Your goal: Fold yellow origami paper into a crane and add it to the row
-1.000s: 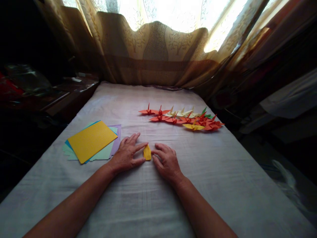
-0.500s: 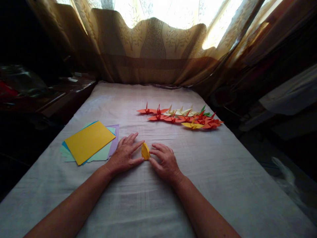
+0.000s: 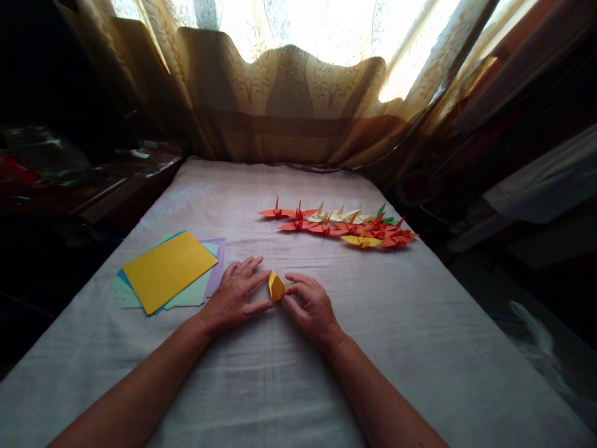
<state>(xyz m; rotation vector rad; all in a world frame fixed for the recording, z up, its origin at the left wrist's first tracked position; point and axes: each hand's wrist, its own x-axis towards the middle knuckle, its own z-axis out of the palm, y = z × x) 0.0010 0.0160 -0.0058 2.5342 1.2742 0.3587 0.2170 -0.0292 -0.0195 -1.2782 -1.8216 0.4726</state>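
A small folded piece of yellow paper point(image 3: 276, 286) stands on the white cloth between my two hands. My right hand point(image 3: 311, 306) pinches its lower right corner between thumb and forefinger. On the other side, my left hand point(image 3: 236, 292) rests with fingers stretched and spread. Its forefinger reaches the paper's upper left edge, and its thumb lies near the lower left. Whether the thumb touches the paper, I cannot tell.
To the left lies a stack of coloured paper sheets point(image 3: 170, 270), yellow on top. Several folded paper cranes point(image 3: 326, 229) in red, cream, yellow and green stand at the back right. A curtain point(image 3: 289, 106) hangs beyond the cloth-covered surface point(image 3: 261, 386).
The yellow paper has turned slightly, showing a second face on its right. My right thumb and forefinger have closed on its corner; my left hand has barely moved.
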